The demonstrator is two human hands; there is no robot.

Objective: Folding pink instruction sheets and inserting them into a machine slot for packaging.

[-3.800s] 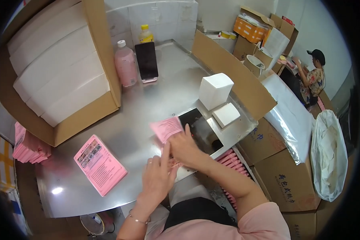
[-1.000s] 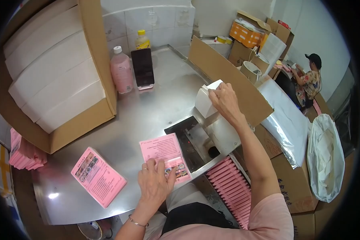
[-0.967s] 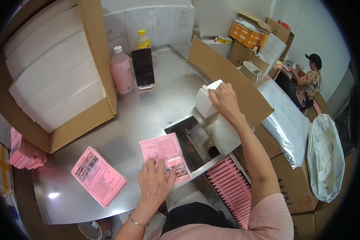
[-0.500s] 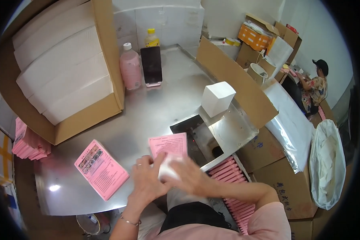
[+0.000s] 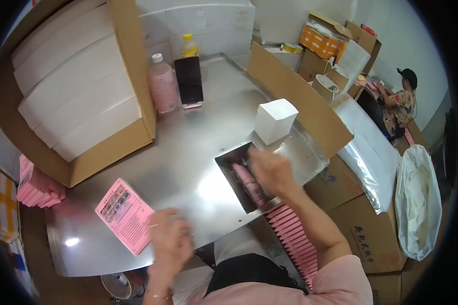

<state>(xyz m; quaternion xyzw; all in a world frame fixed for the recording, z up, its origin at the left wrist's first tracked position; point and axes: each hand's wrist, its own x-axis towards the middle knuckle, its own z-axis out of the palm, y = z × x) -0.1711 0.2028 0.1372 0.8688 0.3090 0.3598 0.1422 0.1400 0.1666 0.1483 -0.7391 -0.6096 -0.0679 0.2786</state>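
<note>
A pink wrapped packet (image 5: 248, 184) lies tilted inside the dark rectangular opening (image 5: 229, 161) in the metal table. My right hand (image 5: 272, 170) is over the opening's right edge, beside the packet, its fingers curled but smeared by motion. On the left, a stack of pink printed sheets (image 5: 124, 213) lies flat on the table. My left hand (image 5: 170, 236) is at the right edge of that stack, also blurred; whether it touches the sheets I cannot tell. A white folded-paper block (image 5: 276, 121) stands upright just beyond the opening.
A large cardboard box (image 5: 112, 165) with white paper stacks sits at left. Behind are a pink bottle (image 5: 163, 86) and a phone (image 5: 189, 81). Pink packets (image 5: 295, 239) fill a row below the table's right edge. Cartons (image 5: 359, 229) stand right; another person (image 5: 399, 107) sits far right.
My hands, together before on a white wad over a pink sheet, are now apart. The right has moved to the opening, where a pink packet now lies; the left has moved toward the sheet stack.
</note>
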